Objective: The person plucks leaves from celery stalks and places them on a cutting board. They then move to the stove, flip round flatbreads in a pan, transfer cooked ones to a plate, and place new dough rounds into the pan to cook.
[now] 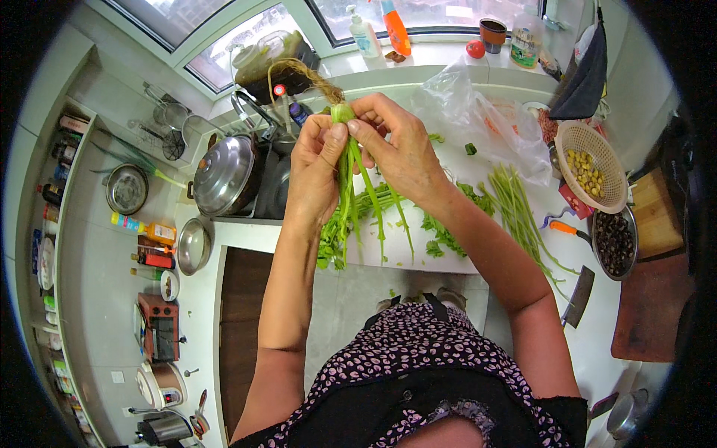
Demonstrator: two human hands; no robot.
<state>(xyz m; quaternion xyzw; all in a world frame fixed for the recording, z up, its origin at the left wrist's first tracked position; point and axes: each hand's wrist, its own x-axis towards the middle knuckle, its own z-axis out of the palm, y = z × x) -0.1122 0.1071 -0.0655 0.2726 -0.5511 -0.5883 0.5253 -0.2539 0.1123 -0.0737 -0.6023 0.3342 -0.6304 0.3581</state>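
A slender celery plant (343, 114) is held up above the counter, its brown stringy roots (324, 83) at the top and its thin, leafless stalks hanging down. My left hand (315, 179) grips the stalks just below the pale base. On the other side, my right hand (404, 154) pinches near the base between thumb and fingers; its fingertips are partly hidden. Beneath my hands lies leafy celery (335, 242) at the counter's front edge. Loose celery leaves (445, 232) are scattered beneath my right forearm, and a pile of bare celery stalks (515, 210) lies to the right of it.
A cleaver (578, 297) and an orange-handled knife (562, 227) lie on the right. Nearby are a colander (613, 151) and a metal bowl of dark pieces (614, 246). A clear plastic bag (465, 101) sits behind. At left, a lidded pan (224, 173) stands by the sink (274, 185).
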